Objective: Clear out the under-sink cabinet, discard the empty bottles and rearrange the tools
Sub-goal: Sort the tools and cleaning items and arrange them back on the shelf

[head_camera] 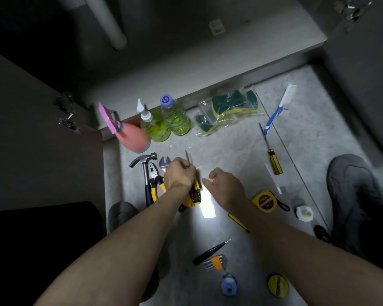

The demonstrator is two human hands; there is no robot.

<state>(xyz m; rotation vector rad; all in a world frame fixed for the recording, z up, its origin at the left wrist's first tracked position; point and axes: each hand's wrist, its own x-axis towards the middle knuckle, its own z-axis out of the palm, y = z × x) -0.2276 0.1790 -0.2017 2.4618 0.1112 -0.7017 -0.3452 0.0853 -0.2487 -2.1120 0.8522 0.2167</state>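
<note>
My left hand [179, 173] grips a screwdriver with a yellow and black handle [195, 193], its tip pointing away from me, just right of a row of tools on the floor. That row holds a hammer [146, 173], yellow-handled pliers [154, 180] and an adjustable wrench [165, 162]. My right hand [223, 184] hovers beside the left with loosely curled fingers and nothing visible in it. A pink spray bottle [131, 135] and two bottles of green liquid [157, 127] [177, 118] stand by the cabinet's edge.
A bag of sponges [228, 111], a blue brush [276, 111], a second screwdriver [273, 157], a tape measure [264, 200], a white fitting [304, 213], tweezers [210, 250] and hex keys [217, 261] lie on the floor. An open cabinet door [42, 129] stands at the left, a drain pipe [111, 23] above.
</note>
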